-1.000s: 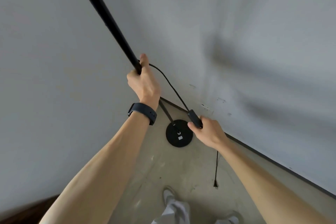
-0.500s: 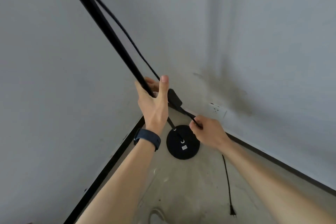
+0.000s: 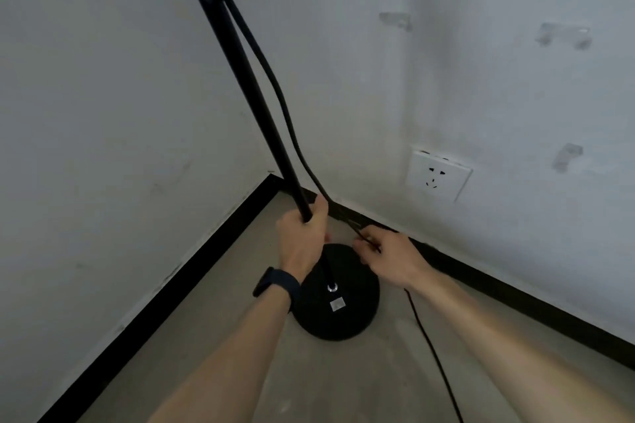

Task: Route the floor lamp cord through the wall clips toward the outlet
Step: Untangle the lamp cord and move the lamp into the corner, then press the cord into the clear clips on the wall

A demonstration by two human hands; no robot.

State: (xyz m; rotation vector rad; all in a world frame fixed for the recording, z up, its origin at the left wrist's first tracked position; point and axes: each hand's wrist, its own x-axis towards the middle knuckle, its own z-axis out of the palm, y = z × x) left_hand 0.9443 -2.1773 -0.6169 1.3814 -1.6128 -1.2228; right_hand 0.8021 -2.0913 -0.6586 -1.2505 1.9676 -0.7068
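We reach down into the room's corner with both forearms stretched forward. Our left hand (image 3: 302,237), a dark band (image 3: 275,287) on its wrist, is wrapped around the lower end of the lamp pole (image 3: 251,93), fingers closed tight on it just above the round black base (image 3: 338,299), which sits on the concrete floor (image 3: 360,385). Our right hand (image 3: 395,261) hovers over the base's far edge, its fingers (image 3: 366,245) pinched shut on the cord (image 3: 275,89). That cord drops from a dark block high on the pole, hangs beside the pole, passes behind our left thumb to the right hand, then trails over the floor toward us. On the right wall are an outlet (image 3: 438,172) low down and three clear clips (image 3: 563,34), with no cord in any of them.
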